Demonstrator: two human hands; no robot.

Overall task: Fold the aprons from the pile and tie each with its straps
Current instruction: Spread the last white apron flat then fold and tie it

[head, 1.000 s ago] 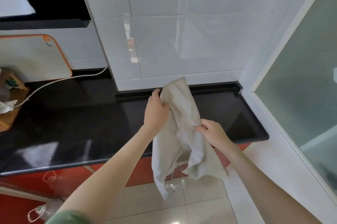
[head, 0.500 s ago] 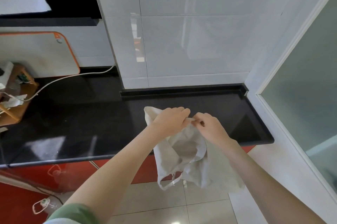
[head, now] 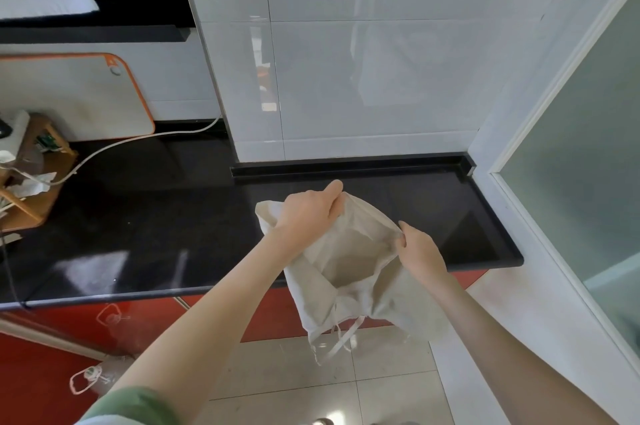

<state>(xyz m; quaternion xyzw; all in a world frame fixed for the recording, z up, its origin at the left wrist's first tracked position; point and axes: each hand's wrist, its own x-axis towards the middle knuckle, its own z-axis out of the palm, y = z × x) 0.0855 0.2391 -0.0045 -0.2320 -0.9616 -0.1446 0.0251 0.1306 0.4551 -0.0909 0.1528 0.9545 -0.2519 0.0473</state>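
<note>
The person is standing at the long glossy black stone countertop (head: 156, 227) and holding a cream-coloured cloth apron (head: 349, 262) up in the air in front of it, over the counter's front edge. The left hand (head: 306, 213) is gripping the top hem with its fingers curled tight over the cloth, and one corner of the fabric is poking out to the left past the wrist. The right hand (head: 420, 251) is pinching the same hem further along, thumb and fingertips closed on the cloth. Between the two hands the hem is running taut, and the cloth below it is sagging open like a pouch. The rest of the apron is hanging crumpled in front of the shiny red cabinet front (head: 270, 317), with its thin cream straps (head: 341, 338) dangling loose above the pale tiled floor (head: 381, 390).

Away to the left, a white cutting board with an orange rim (head: 69, 95) is leaning against the wall, a white cable (head: 138, 144) is trailing across the counter, and a small wooden rack (head: 38, 189) is sitting at the edge of view. A frosted glass door (head: 588, 165) is standing on the right.
</note>
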